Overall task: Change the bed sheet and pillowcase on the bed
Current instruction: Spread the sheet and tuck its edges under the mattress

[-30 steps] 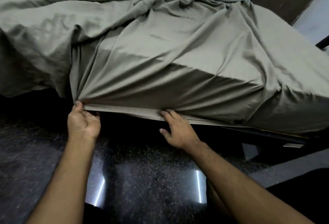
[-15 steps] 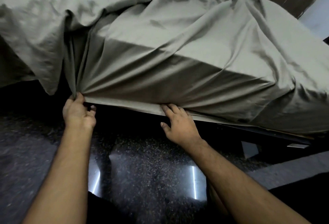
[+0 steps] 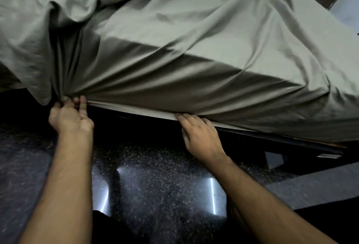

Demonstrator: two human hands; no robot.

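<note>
**Both hands at the lower hem of the sheet**

The left hand [image 3: 71, 116] is curled closed around a bunch of the grey-green cotton bed sheet [image 3: 194, 53], pinching the gathered fabric between thumb and fingers right at the bottom edge, where the folds fan up and out from the grip. The right hand [image 3: 202, 135] lies flatter, fingers nearly straight and close together, their tips pushed in under the hem of the sheet where it meets the dark bed frame [image 3: 281, 140]; how much cloth it actually clasps is hidden, so I cannot tell whether it is gripping or only pressing.

Between the two hands the hem runs as a taut pale band along the underside of the mattress. The sheet is drawn fairly smooth over the near side and corner of the mattress, with long diagonal creases pulling towards the left hand. Further up and to the left it lies loose and rumpled in heavy folds, one flap hanging down past the left hand. Below, the dark speckled polished floor [image 3: 155, 185] shows bright streaks of reflected light.
</note>
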